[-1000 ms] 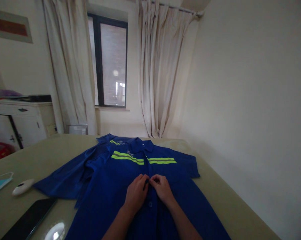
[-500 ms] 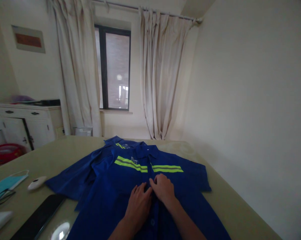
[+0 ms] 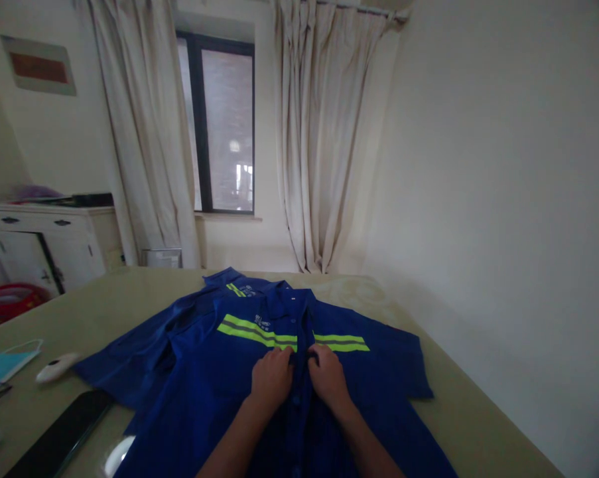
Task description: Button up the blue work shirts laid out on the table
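A blue work shirt [image 3: 219,378] with yellow-green reflective stripes lies face up on the beige table [image 3: 458,411]. My left hand [image 3: 272,378] and my right hand [image 3: 328,377] sit side by side on its front opening, just below the stripes. Both hands have their fingers curled and pinch the two edges of the button placket between them. A second blue shirt [image 3: 144,338] lies partly under the first, spreading to the left and toward the window.
On the table's left side lie a dark phone [image 3: 63,435], a small white device [image 3: 55,367] and a light blue face mask [image 3: 5,364]. A white dresser [image 3: 45,239] stands at the left. Curtains [image 3: 319,146] and a window [image 3: 224,126] are behind the table. A bare wall runs along the right.
My hands have shifted slightly up the shirt front toward the stripes, and both now pinch the placket edges. The camera view has swung a little.
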Tool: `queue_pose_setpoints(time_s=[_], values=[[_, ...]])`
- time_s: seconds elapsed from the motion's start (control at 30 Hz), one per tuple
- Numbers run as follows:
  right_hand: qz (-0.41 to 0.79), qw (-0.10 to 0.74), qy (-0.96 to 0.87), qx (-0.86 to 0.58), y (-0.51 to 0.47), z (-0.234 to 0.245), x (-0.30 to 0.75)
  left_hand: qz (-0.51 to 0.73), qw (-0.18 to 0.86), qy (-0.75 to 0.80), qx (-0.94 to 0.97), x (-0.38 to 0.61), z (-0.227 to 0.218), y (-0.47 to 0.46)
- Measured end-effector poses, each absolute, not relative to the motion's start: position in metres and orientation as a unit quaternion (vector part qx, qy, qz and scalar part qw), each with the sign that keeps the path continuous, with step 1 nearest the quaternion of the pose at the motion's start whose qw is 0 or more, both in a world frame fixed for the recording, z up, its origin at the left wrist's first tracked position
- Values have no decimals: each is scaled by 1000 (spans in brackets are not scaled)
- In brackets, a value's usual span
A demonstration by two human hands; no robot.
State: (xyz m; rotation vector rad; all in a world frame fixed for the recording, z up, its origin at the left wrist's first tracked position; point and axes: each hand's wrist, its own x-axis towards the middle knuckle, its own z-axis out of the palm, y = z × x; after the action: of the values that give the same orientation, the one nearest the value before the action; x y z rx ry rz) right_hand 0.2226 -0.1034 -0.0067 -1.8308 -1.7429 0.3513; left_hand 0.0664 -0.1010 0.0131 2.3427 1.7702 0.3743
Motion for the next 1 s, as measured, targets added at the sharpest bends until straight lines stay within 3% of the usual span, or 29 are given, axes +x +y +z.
queue_pose_setpoints(time_s=[0.37, 0.63, 1.0], values=[[93, 232, -616, -747, -109, 0, 193, 177, 110, 583, 786, 68, -4, -94], [164, 301, -604, -719, -105, -5, 202, 171, 86, 584, 789, 73, -4, -98], [125, 246, -626, -730, -111, 0, 197, 189, 101, 571, 793, 64, -1, -97]])
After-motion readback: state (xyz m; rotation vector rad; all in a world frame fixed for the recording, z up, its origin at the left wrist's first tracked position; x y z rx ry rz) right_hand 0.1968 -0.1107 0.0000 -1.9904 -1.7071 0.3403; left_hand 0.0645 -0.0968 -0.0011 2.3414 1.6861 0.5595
